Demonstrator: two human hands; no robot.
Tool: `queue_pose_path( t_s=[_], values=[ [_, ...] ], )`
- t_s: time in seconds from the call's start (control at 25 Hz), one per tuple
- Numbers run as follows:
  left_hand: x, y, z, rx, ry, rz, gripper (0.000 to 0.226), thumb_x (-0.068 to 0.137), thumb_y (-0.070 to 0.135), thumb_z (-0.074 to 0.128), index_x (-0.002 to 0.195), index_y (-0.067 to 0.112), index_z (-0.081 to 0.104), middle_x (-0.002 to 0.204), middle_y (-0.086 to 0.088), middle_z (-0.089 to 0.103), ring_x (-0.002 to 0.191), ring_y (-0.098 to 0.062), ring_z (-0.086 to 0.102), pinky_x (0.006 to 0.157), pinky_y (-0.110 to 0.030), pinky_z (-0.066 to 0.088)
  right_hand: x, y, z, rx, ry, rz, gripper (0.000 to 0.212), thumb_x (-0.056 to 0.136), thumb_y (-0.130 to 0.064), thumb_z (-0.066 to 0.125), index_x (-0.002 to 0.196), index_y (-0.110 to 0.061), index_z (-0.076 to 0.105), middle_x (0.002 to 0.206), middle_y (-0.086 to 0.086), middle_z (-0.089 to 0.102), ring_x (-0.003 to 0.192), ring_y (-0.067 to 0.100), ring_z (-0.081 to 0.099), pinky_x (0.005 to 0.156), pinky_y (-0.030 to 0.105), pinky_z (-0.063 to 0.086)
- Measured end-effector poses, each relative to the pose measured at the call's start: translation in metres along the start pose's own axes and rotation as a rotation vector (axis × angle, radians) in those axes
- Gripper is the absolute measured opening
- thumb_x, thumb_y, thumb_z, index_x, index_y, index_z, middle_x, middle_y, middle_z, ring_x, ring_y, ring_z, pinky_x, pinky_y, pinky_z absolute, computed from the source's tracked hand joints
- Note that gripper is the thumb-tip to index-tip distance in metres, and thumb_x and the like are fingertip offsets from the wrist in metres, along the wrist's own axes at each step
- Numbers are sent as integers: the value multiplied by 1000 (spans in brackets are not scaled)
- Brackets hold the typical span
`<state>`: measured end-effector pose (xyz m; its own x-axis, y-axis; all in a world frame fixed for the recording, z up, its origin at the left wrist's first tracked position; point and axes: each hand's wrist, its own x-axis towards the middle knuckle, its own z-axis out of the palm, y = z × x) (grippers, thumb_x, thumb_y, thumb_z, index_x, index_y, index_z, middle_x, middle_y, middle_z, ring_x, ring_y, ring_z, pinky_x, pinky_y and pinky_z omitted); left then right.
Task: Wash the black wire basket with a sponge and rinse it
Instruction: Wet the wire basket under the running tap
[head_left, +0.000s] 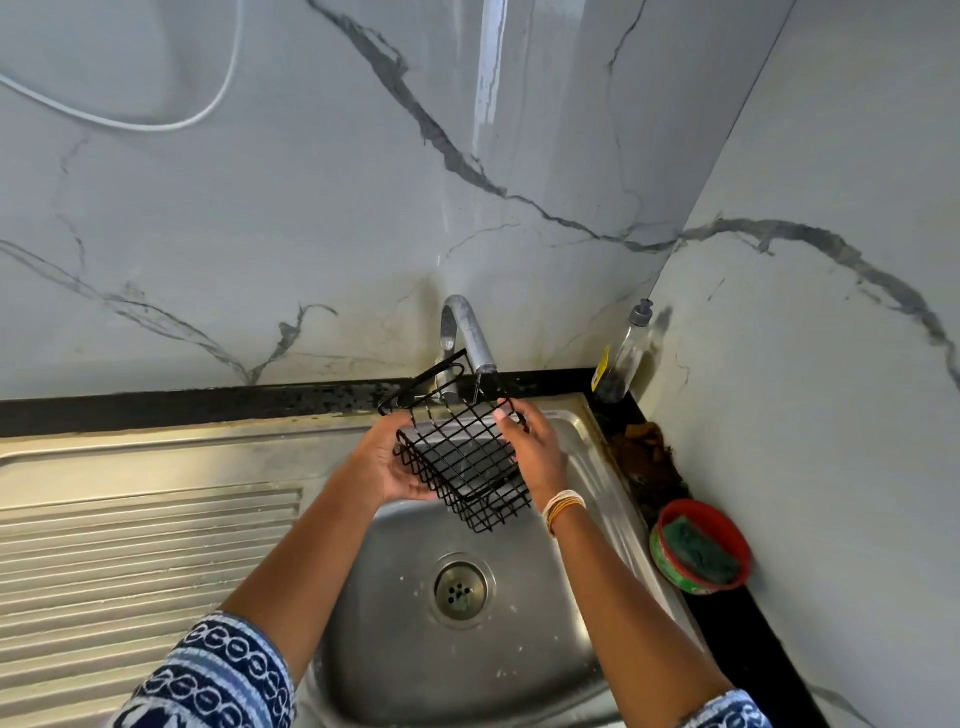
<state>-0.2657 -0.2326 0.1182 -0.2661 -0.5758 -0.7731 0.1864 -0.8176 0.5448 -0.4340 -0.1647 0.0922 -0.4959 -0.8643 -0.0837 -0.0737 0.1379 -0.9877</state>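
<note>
We are holding the black wire basket (462, 457), tilted, under the tap (470, 332) over the sink (519, 649), left hand (387, 465) and right hand (530, 441) gripping its 2 sides.

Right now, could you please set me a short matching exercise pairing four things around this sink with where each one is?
Things:
1. black wire basket
2. green sponge
3. soap bottle
4. drain

Places:
A. in the red tub on the counter to the right
B. at the bottom of the sink bowl
C. held in both hands under the tap spout
D. standing in the back corner by the wall

Pairs: 1-C, 2-A, 3-D, 4-B

The left hand and right hand each grip a side of the basket.
</note>
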Motion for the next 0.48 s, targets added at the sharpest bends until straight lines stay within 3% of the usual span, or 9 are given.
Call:
queue_pose_path(
  t_s=[0.08, 0.16, 0.2, 0.32, 0.4, 0.48],
  values=[
    [1, 2, 2, 38, 112, 43, 54, 94, 29, 53, 142, 11, 34, 150, -27, 26, 129, -49, 36, 103, -61, 35, 3, 0, 8, -56, 24, -58, 18, 88, -25, 66, 106, -23, 67, 83, 4, 62, 71, 6, 53, 66, 13, 51],
    [3, 3, 7, 180, 192, 85, 53, 95, 36, 49, 141, 14, 36, 152, -20, 25, 130, -46, 35, 102, -58, 38, 7, 1, 14, -271, 17, -143, 24, 84, -20, 70, 108, -22, 67, 82, 1, 55, 70, 7, 48, 64, 15, 47],
    [0, 3, 10, 246, 208, 97, 58, 93, 43, 49, 143, 16, 34, 153, -17, 24, 131, -45, 33, 102, -59, 37, 8, 2, 19, -389, 25, -205, 28, 84, -17, 70, 111, -20, 66, 88, 0, 56, 76, 7, 49, 70, 14, 47],
    [0, 10, 12, 201, 130, 14, 90, 76, 64, 59, 148, 24, 23, 156, -16, 16, 134, -51, 24, 95, -71, 33, 8, 1, 27, -612, -14, -359, 37, 86, -15, 65, 123, -19, 62, 106, 3, 54, 100, 11, 46, 94, 26, 44],
    [2, 15, 10, 172, 82, -91, 112, 56, 68, 71, 147, 28, 20, 153, -25, 13, 128, -60, 26, 87, -77, 33, 7, -2, 29, -723, -73, -450, 38, 87, -15, 63, 124, -21, 61, 99, -1, 49, 99, 13, 44, 91, 30, 45],
    [7, 14, 9, 178, 61, -112, 98, 60, 59, 76, 137, 18, 31, 134, -33, 34, 112, -58, 41, 89, -72, 38, 5, -6, 31, -818, -105, -545, 39, 85, -14, 64, 123, -22, 63, 93, -5, 46, 93, 13, 44, 85, 33, 46]
  ],
)
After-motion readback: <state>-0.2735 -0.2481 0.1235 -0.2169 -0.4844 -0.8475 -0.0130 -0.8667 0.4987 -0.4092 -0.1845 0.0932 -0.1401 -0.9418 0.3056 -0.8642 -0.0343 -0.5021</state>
